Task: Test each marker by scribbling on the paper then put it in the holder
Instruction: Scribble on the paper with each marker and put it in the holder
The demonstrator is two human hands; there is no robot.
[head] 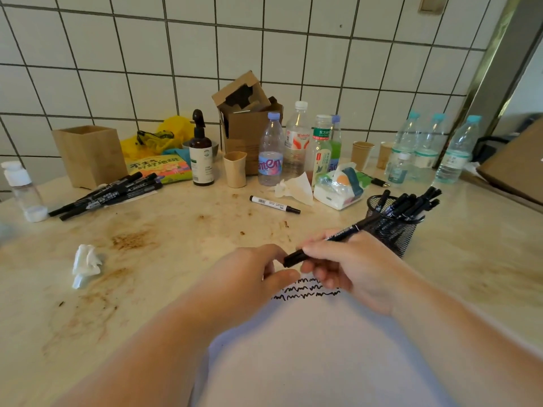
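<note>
1. The right hand (346, 268) holds a slim black marker (323, 245) in a closed grip, its dark end pointing toward the left hand (252, 271).
2. The left hand's grip is narrow, thumb and finger pinched just beside the marker's end; whether they touch it cannot be told.
3. Below both hands lies white paper (308, 348) with three rows of black wavy scribbles (305, 289).
4. A black wire-mesh holder (393, 227) full of black markers stands just behind the right hand.
5. More black markers (108, 192) lie piled far left; one white-barrelled marker (274, 204) lies alone mid-tabletop.
6. The tabletop (176, 245) is glossy cream stone with brown stains, backed by white square wall tiles (264, 48).
</note>
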